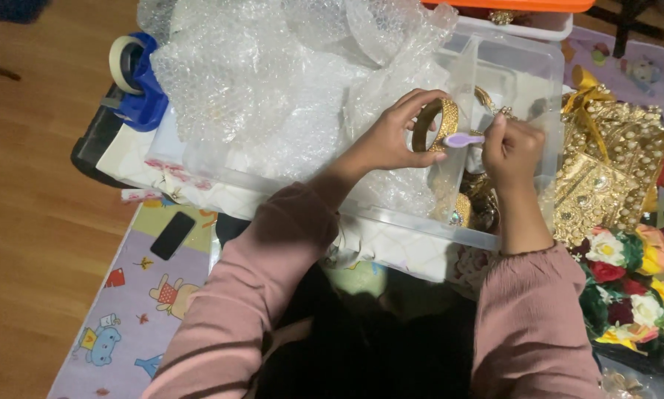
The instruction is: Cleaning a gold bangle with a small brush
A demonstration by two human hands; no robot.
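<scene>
The left hand (pixel 391 140) grasps a wide gold bangle (pixel 437 124) with its fingers, above the clear plastic box (pixel 524 74). The right hand (pixel 511 151) has its fingers clenched on a small lilac brush (pixel 463 140), whose head touches the bangle. Bubble wrap (pixel 273 81) lies beside them in the box.

A wooden floor (pixel 21 222) carries a lilac play mat (pixel 136 295) printed with cartoon animals, spread from six o'clock toward three o'clock. On the mat lie a black phone (pixel 172 235) at eight o'clock, a clear plastic bin (pixel 509 74) at centre, a gold embroidered cloth (pixel 605 177) at three o'clock and a bunch of artificial flowers (pixel 631 284) at four o'clock. At ten o'clock, beside the bin, a blue tape dispenser (pixel 136 81) sits on a black case (pixel 99 140).
</scene>
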